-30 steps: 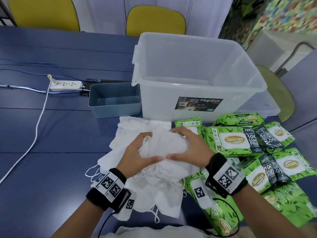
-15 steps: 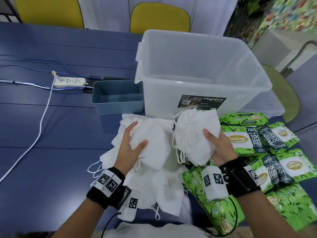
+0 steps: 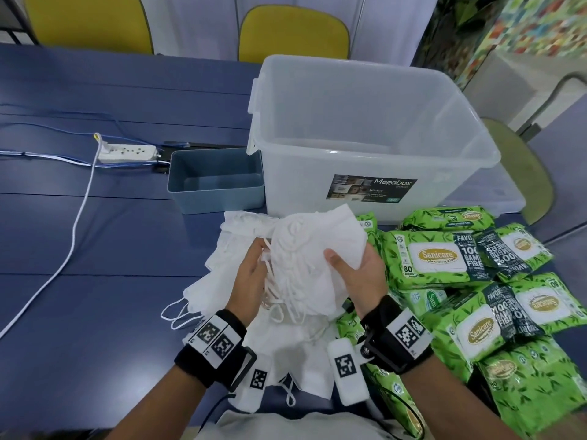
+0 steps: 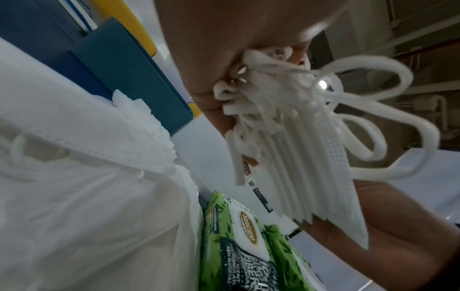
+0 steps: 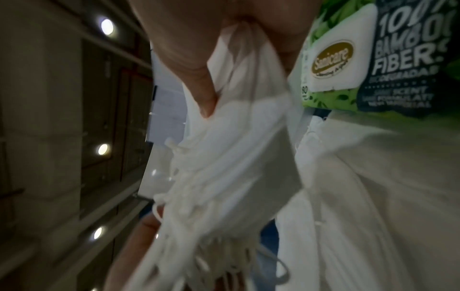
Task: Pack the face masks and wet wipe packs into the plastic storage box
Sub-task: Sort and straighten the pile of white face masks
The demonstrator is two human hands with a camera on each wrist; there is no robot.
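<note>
A blue tray (image 3: 216,182) sits beside the clear box (image 3: 374,147); green wipe packs (image 3: 438,258) crowd the right. Both hands, left (image 3: 251,281) and right (image 3: 359,274), grip one white mask stack (image 3: 305,262), loops dangling, above loose masks (image 3: 286,350) before the box.

Both forearms are bare, no sleeves at all. Each wrist has a chunky black band (image 3: 209,360) strapped on, with white plates printed with black square tag codes. The right wrist band (image 3: 397,341) shows one big code on top. A small white block with its own code (image 3: 346,369) hangs off the inner side of each band, and a thin black cable trails down from each. Pale grey shirt hem (image 3: 286,427) at the bottom.
</note>
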